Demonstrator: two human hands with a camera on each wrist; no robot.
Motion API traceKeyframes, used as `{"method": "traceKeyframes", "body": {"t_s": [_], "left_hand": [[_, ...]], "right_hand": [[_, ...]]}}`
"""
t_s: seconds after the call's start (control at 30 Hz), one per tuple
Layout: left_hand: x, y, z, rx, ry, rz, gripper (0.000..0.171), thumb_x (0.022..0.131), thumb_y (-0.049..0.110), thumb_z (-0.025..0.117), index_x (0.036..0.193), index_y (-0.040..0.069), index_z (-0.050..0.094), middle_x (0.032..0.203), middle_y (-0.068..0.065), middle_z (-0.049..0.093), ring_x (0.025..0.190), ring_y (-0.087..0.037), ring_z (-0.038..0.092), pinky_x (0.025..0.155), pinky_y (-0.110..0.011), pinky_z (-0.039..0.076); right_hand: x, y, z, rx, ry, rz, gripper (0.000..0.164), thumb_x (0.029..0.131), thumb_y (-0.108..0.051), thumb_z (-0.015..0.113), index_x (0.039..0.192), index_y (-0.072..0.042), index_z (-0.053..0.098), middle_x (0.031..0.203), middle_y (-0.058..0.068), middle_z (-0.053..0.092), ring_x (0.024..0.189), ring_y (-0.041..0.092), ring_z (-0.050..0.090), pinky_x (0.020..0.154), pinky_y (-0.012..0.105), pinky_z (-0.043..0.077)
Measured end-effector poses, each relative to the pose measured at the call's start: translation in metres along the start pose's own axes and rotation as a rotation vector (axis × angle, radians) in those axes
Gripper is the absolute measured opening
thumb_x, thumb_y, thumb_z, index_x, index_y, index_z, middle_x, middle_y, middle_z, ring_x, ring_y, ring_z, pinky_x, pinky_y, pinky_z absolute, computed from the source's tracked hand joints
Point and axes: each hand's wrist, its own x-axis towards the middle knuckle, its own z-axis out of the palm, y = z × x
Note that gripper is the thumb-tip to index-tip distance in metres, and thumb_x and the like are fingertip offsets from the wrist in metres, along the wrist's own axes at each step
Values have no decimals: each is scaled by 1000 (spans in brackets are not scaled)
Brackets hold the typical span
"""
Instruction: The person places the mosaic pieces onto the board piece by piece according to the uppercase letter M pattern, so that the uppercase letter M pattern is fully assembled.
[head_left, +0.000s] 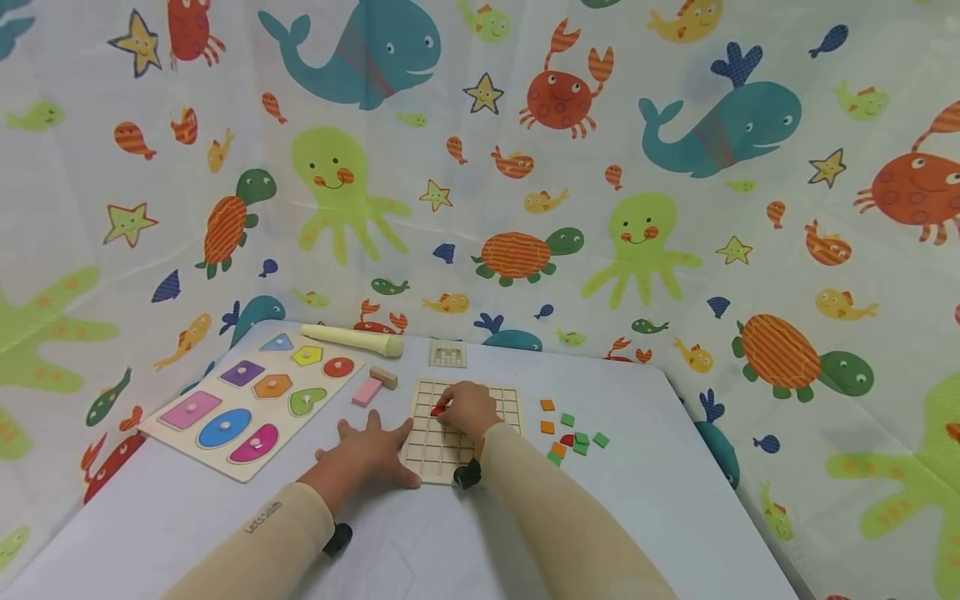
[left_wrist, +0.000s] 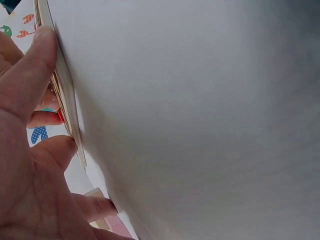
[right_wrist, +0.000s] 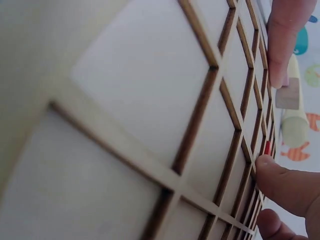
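Note:
A wooden grid board with raised dividers lies on the table. My right hand is over its upper left part, fingertips pinching a small red piece at a cell. In the right wrist view, the thumb is close beside the red piece, low over the dividers. My left hand is spread at the board's left side, with thumb and a fingertip against its edge. The left wrist view shows these fingers along the board's side.
Several orange and green square tiles and a red piece lie right of the board. At left is a shape puzzle with knobbed pieces. Behind are a pink block, a wooden block, a cream microphone-like stick and a small grid piece.

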Motion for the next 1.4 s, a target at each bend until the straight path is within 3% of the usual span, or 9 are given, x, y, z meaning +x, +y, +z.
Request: {"method": "traceKeyframes", "body": {"t_s": [0.37,0.77,1.07,1.17,1.4], "left_hand": [[2,-1,2,-2,-1,4,114,68,65,92,165,39,38,172,-32,16,149,-76,4,100,-100,14],[4,-1,4,15,-2,-4,113,70,64,92,165,38,38,173,-32,16,149,-76,4,98,-100,14],[6,-3,5,20,13,1,113,70,65,92,165,38,38,173,-32,16,149,-77,4,98,-100,14],[6,-3,5,18,10,-4,113,70,64,92,165,38,38,173,-32,16,149,-77,5,98,-100,14],[5,-1,4,23,3,-5,112,70,64,92,165,38,38,173,-31,17,149,-76,5,98,-100,14]], "right_hand": [[5,2,4,8,-6,14,12,87,-27,90,98,-28,84,110,-6,76,110,26,62,101,52,53],[-8,3,-1,58,11,1,21,91,-27,86,112,-26,84,136,1,74,133,35,59,116,55,46],[-6,7,-3,74,9,17,25,92,-35,85,117,-30,83,142,1,71,141,35,54,121,56,41],[-9,8,-6,81,10,5,25,94,-35,83,117,-28,83,137,0,73,136,34,56,118,55,44],[-16,15,-18,163,20,9,27,95,-34,81,120,-24,82,114,-1,75,107,24,58,98,47,53]]}}
